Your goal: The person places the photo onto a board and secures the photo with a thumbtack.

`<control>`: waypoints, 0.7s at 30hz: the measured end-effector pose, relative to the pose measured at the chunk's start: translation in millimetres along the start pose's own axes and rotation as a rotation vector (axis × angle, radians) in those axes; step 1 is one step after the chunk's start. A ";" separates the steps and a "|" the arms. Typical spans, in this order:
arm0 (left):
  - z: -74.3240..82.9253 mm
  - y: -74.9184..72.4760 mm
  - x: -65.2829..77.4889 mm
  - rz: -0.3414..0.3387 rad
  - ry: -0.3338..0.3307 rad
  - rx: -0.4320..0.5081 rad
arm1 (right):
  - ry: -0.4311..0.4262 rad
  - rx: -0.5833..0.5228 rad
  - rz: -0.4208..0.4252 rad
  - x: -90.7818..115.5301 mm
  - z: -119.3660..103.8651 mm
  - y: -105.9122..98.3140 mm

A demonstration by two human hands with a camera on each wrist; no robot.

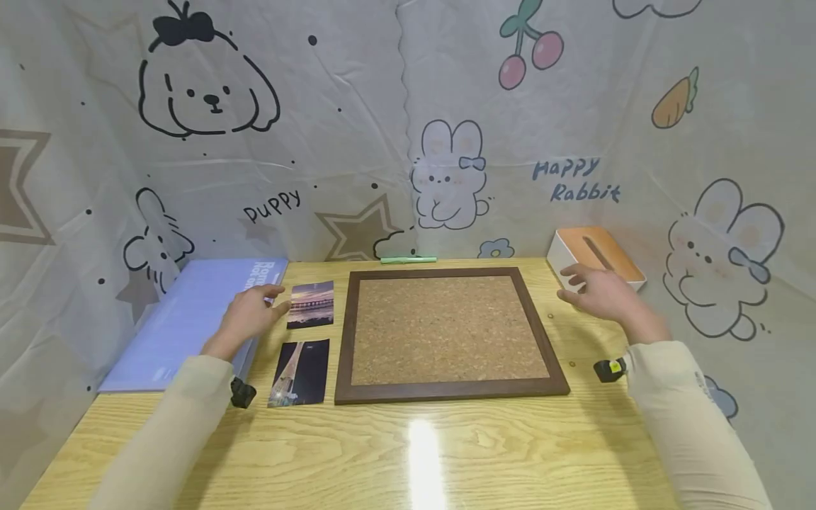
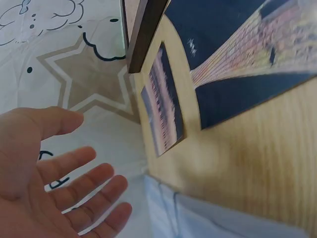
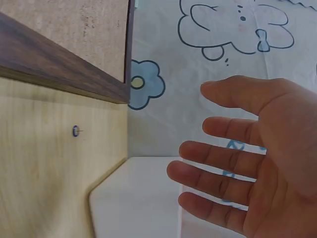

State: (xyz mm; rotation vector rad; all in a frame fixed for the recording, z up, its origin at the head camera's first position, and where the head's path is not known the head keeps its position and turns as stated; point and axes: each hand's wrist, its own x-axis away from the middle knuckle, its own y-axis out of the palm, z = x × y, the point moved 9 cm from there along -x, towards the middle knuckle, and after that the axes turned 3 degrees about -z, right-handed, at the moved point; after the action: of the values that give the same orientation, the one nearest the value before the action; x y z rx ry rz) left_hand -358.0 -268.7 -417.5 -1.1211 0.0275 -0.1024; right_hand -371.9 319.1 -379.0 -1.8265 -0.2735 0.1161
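My left hand (image 1: 250,316) hovers with fingers spread over the right edge of a pale blue folder (image 1: 197,312), holding nothing. Just right of it lies a photo of a pier at sunset (image 1: 311,304), and nearer me a night photo of a lit tower (image 1: 299,373). My right hand (image 1: 602,292), also empty with fingers apart, is in front of a white box with an orange top (image 1: 602,248). Between the hands lies a cork board (image 1: 446,329) in a dark brown wooden frame. A thumbtack (image 3: 76,131) rests point up beside the frame in the right wrist view.
A green pen (image 1: 409,260) lies behind the board at the table's back edge. Another small tack (image 1: 571,364) sits right of the frame. A printed cloth (image 1: 357,142) hangs behind and beside the wooden table (image 1: 319,453).
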 end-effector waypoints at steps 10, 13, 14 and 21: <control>-11.2 12.5 -5.7 0.085 -0.046 0.169 | -0.004 -0.112 0.033 0.4 6.2 15.5; -15.2 19.3 -7.9 0.078 -0.066 0.210 | -0.010 -0.138 0.044 -0.3 7.1 19.7; -16.0 21.5 -8.0 0.072 -0.073 0.223 | -0.011 -0.144 0.045 -0.8 7.8 21.5; -21.4 33.3 -9.9 0.060 -0.105 0.279 | -0.003 -0.175 0.058 -6.8 16.3 33.8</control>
State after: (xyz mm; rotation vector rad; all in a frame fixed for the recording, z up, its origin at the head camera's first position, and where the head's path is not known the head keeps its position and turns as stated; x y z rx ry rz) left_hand -367.2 -272.6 -457.0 -0.8450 -0.0455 0.0065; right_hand -377.8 324.3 -416.3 -2.0087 -0.2388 0.1393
